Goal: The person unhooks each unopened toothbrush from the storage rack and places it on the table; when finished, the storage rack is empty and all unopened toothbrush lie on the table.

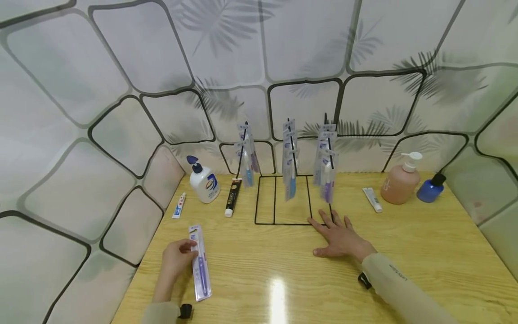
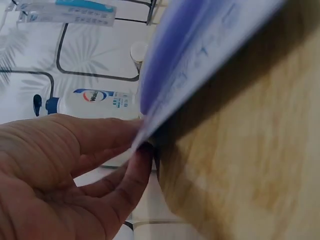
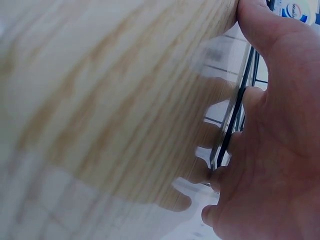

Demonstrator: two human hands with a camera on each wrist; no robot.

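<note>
A packaged toothbrush (image 1: 200, 265) with a purple handle slants over the left part of the table. My left hand (image 1: 178, 260) pinches its long edge between thumb and fingers. Close up in the left wrist view, the clear pack (image 2: 192, 65) rises from those fingertips at a tilt to the wood. My right hand (image 1: 339, 236) is spread, palm down, its fingertips at the front right corner of a black wire rack (image 1: 289, 224). Packaged toothbrushes (image 1: 290, 175) with blue and purple handles hang from the rack's prongs in three groups.
Left of the rack are a black toothpaste tube (image 1: 232, 197), a white pump bottle (image 1: 205, 183) and a small toothpaste tube (image 1: 179, 205). To its right are a white tube (image 1: 372, 200), a pink pump bottle (image 1: 400, 182) and a blue bottle (image 1: 430, 190). Patterned fabric walls surround the table (image 1: 259, 274).
</note>
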